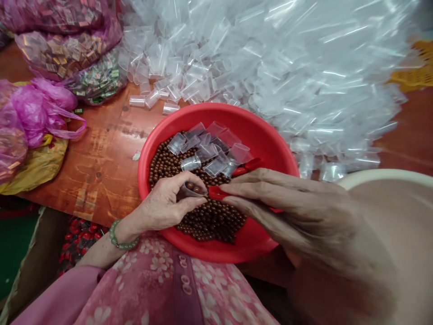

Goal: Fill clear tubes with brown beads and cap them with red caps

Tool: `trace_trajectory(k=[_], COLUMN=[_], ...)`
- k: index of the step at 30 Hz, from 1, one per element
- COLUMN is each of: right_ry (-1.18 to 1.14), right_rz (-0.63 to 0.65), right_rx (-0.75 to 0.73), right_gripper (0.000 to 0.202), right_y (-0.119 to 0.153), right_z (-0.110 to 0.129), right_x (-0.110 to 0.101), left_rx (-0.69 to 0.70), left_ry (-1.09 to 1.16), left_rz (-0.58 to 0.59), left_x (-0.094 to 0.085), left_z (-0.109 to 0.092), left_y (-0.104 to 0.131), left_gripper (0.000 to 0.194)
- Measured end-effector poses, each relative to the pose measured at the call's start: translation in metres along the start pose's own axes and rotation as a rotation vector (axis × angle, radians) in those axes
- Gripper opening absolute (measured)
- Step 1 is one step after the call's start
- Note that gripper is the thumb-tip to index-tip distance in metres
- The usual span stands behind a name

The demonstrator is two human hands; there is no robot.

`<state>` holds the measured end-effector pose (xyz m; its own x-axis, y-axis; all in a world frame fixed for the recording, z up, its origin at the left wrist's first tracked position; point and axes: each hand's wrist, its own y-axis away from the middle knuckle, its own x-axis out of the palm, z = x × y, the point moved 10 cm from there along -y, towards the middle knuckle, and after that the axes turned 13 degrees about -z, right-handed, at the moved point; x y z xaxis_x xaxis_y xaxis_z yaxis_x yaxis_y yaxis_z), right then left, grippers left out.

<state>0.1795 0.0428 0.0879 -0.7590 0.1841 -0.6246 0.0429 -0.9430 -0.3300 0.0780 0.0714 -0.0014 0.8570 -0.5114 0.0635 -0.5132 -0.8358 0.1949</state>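
Nearest you, your pink flowered sleeve [135, 289] fills the bottom of the view, with a green bead bracelet [119, 238] on the left wrist. Your left hand [165, 203] sits over the near rim of the red basin [237, 246], its thumb and fingers pinched together on a small clear bag [191, 188] with 2 or 3 brown beads showing inside. Your right hand [287, 201] comes in from the right, fingers stretched and closed on a red scoop [216, 192]; the scoop's tip touches the mouth of the small clear bag. How tightly the right fingers clamp the handle is hidden under the hand.

Below both hands lie the brown beads [209, 219], heaped in the basin's left half. On top of them, at the far side, rest loose empty bags [211, 151].

The basin stands on the wooden bench [101, 153]. To your right is the rim of a cream tub [382, 174]. At the left edge lie crumpled pink sacks [30, 108] over a yellow one. Farther back, a great heap of clear bags [287, 63] covers the bench, and at the far left corner stand sacks of small wrapped pieces [67, 54].
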Motion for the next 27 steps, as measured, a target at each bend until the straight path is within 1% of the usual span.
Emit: trace_trajectory(k=[2, 4, 6, 8, 10, 14, 15, 17, 19, 20, 22, 25, 27], right_ry=[-0.011, -0.037, -0.035, -0.012, 0.021, 0.062, 0.062, 0.058, 0.056, 0.059, 0.076, 0.101, 0.103], right_rz=[-0.021, -0.105, -0.136, -0.101, -0.037, 0.053, 0.045, -0.011, -0.056, -0.058, -0.009, 0.083, 0.065], right_rx=[-0.010, -0.026, -0.025, -0.038, -0.059, -0.152, -0.163, -0.146, -0.136, -0.139, -0.160, -0.201, -0.199], right_gripper=[0.016, 0.019, 0.021, 0.019, 0.017, 0.013, 0.013, 0.012, 0.011, 0.010, 0.010, 0.020, 0.023], right_y=[0.001, 0.000, -0.002, -0.003, -0.004, -0.002, -0.003, -0.005, -0.007, -0.007, -0.005, 0.000, 0.001], right_z=[0.001, 0.003, 0.004, 0.006, 0.008, 0.016, 0.017, 0.017, 0.018, 0.018, 0.019, 0.019, 0.018], right_x=[-0.004, -0.008, -0.003, 0.005, 0.009, 0.005, 0.004, 0.001, 0.003, 0.005, 0.009, 0.008, 0.002], left_rx=[0.012, 0.001, -0.009, 0.001, 0.019, 0.046, 0.049, 0.046, 0.033, 0.025, 0.021, 0.038, 0.043], left_ry=[-0.009, -0.002, -0.001, -0.011, -0.032, -0.092, -0.103, -0.109, -0.112, -0.116, -0.123, -0.115, -0.112], left_rz=[0.006, 0.020, 0.032, 0.041, 0.047, 0.050, 0.052, 0.060, 0.066, 0.069, 0.069, 0.052, 0.041], left_x=[0.000, 0.002, 0.003, 0.003, 0.003, 0.003, 0.003, 0.003, 0.004, 0.004, 0.003, 0.001, 0.000], left_z=[-0.001, 0.001, 0.005, 0.006, 0.007, 0.005, 0.004, 0.004, 0.005, 0.006, 0.007, 0.005, 0.004], left_y=[-0.001, -0.001, -0.001, 0.000, 0.001, 0.000, -0.001, -0.001, -0.001, -0.001, 0.000, -0.001, -0.002], left_gripper=[0.007, 0.008, 0.009, 0.009, 0.008, 0.007, 0.007, 0.006, 0.005, 0.006, 0.006, 0.008, 0.009])
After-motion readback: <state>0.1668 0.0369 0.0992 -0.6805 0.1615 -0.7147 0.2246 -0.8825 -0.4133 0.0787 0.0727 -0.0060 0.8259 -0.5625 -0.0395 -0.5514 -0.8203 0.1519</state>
